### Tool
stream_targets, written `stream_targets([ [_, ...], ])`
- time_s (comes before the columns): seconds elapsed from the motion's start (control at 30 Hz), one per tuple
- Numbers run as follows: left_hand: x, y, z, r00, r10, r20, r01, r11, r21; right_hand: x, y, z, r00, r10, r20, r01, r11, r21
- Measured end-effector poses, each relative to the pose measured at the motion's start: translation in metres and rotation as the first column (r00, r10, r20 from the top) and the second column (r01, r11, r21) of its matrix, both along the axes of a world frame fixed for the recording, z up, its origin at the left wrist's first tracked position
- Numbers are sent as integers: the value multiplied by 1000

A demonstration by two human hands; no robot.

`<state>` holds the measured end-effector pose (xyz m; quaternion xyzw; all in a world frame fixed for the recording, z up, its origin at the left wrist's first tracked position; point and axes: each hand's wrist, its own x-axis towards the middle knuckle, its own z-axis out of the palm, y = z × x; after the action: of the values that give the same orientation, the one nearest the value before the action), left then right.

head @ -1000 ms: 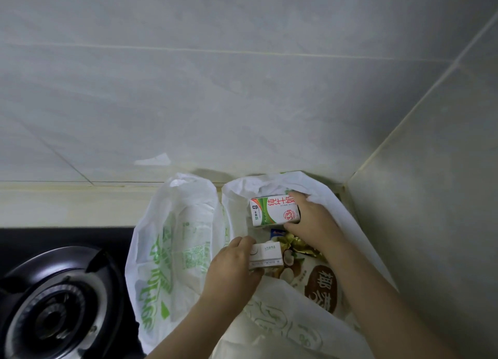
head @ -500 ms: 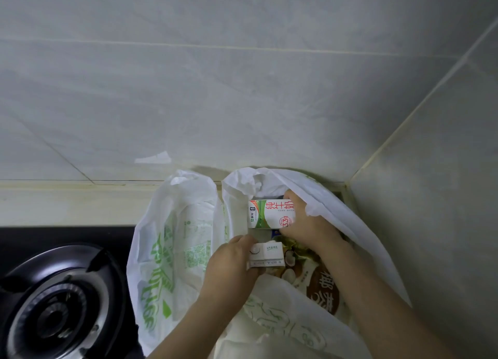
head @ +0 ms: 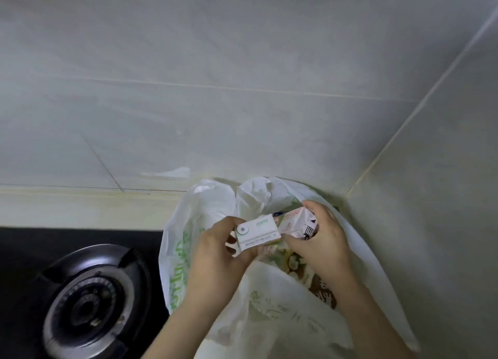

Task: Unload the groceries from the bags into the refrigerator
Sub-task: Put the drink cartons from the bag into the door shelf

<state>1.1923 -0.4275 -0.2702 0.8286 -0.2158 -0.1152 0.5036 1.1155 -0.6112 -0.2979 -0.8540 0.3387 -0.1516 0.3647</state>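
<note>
Two white plastic grocery bags with green print stand on the counter: the left bag and the open right bag in the wall corner. My left hand grips a small white carton above the right bag's mouth. My right hand grips a white, red and green milk carton, tilted, its end touching the first carton. Inside the right bag lies a brown and white coconut-print packet. The refrigerator is not in view.
A black gas hob with a round burner lies at lower left, close beside the left bag. Grey tiled walls close in behind and on the right, meeting in a corner just behind the bags. A pale counter strip runs along the back wall.
Both hands rose out of the bag with their cartons. The right hand turned its milk carton and brought it against the carton in the left hand.
</note>
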Motion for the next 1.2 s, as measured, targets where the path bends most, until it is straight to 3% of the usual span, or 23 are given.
stream_targets([
  [0.17, -13, 23, 48, 999, 43, 17, -40, 990, -133, -15, 37, 45, 942, -185, 280, 157, 980, 121],
  [0.3, -25, 49, 82, 994, 91, 60, -75, 970, -233, -31, 67, 98, 884, -177, 434, 131, 982, 134],
  [0.47, -40, 89, 121, 994, 109, 1, -98, 902, -419, -56, 106, 156, 811, -157, 564, 113, 987, 112],
  [0.67, -57, 136, 161, 990, 139, -2, -118, 833, -540, -79, 153, 192, 771, -102, 628, 73, 995, 72],
  [0.87, -77, 169, 177, 980, 197, 6, -163, 827, -538, -91, 180, 203, 762, -48, 646, 8, 998, 64],
  [1.2, -139, 196, 195, 887, 462, 6, -370, 718, -590, -98, 194, 217, 690, 192, 698, -315, 948, 51],
])
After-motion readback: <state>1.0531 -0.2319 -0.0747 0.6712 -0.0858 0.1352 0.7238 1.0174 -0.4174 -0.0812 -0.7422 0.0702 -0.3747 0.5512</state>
